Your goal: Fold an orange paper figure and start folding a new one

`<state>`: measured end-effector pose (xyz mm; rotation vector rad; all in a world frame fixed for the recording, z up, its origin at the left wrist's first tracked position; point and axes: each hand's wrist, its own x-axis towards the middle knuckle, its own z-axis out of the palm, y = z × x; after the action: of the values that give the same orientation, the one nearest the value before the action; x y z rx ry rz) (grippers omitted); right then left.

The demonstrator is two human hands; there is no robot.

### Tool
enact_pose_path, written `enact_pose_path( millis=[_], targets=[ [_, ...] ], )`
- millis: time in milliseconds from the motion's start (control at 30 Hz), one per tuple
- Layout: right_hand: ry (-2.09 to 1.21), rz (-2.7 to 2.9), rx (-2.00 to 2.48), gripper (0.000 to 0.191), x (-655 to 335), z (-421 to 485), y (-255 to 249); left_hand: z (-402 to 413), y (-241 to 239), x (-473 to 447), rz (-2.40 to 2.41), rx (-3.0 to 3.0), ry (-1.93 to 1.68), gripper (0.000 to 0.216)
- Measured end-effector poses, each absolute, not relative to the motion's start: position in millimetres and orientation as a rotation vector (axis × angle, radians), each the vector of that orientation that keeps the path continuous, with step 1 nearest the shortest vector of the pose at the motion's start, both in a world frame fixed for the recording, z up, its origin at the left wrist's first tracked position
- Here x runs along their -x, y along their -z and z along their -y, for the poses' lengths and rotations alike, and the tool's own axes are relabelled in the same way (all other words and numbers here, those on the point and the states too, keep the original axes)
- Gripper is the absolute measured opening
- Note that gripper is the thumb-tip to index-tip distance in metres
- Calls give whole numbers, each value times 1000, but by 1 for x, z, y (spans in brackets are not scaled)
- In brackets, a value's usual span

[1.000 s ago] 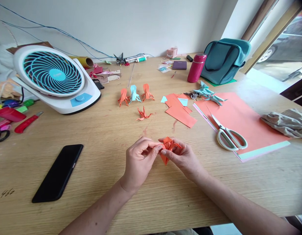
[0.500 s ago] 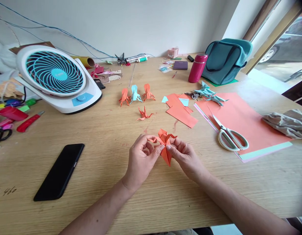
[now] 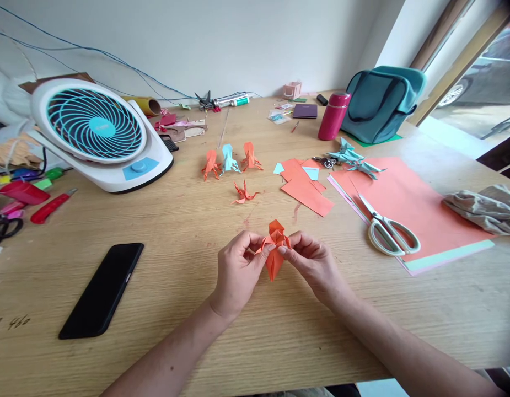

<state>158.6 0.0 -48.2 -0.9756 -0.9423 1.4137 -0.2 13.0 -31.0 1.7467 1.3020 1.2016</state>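
A partly folded orange paper figure [image 3: 275, 251] is held just above the wooden table [image 3: 176, 231], pinched from both sides. My left hand [image 3: 237, 270] grips its left edge with thumb and fingertips closed. My right hand [image 3: 310, 264] pinches its right edge the same way. The figure's pointed end hangs down between my hands. Beyond it lies a small orange folded piece [image 3: 243, 193], and farther back stand three finished paper figures, orange [image 3: 210, 164], light blue [image 3: 227, 159] and orange [image 3: 250, 156].
A black phone [image 3: 102, 288] lies left of my hands. White scissors [image 3: 387, 226] rest on large orange sheets [image 3: 407, 207] at the right, beside cut orange pieces [image 3: 305, 190]. A white and teal fan [image 3: 97, 132], red cutter [image 3: 51, 205], pink bottle [image 3: 333, 114], teal bag [image 3: 381, 102] and crumpled cloth [image 3: 484, 207] ring the table.
The orange figure's spread flaps have been pressed together into a narrower shape, and both hands have closed in on it. The camera view has shifted slightly.
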Motion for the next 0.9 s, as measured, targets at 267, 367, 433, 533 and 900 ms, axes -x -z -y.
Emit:
enact_pose_path(
  millis=[267, 367, 433, 533, 900],
  targets=[
    [-1399, 974, 951, 23, -161, -1, 49, -16, 25, 0, -1141, -1513, -1095, 18],
    [-1407, 998, 950, 23, -162, -2, 49, -19, 25, 1, -1113, -1471, -1077, 19],
    [-1404, 1024, 934, 22, -163, -2, 49, -21, 24, 3, -1081, -1446, -1052, 20],
    [-1391, 1053, 891, 19, -164, -3, 48, -23, 23, 5, -1034, -1462, -1007, 17],
    [-1395, 1103, 872, 13, -167, -4, 54, -20, 21, 3, -1083, -1541, -1058, 12]
  ],
)
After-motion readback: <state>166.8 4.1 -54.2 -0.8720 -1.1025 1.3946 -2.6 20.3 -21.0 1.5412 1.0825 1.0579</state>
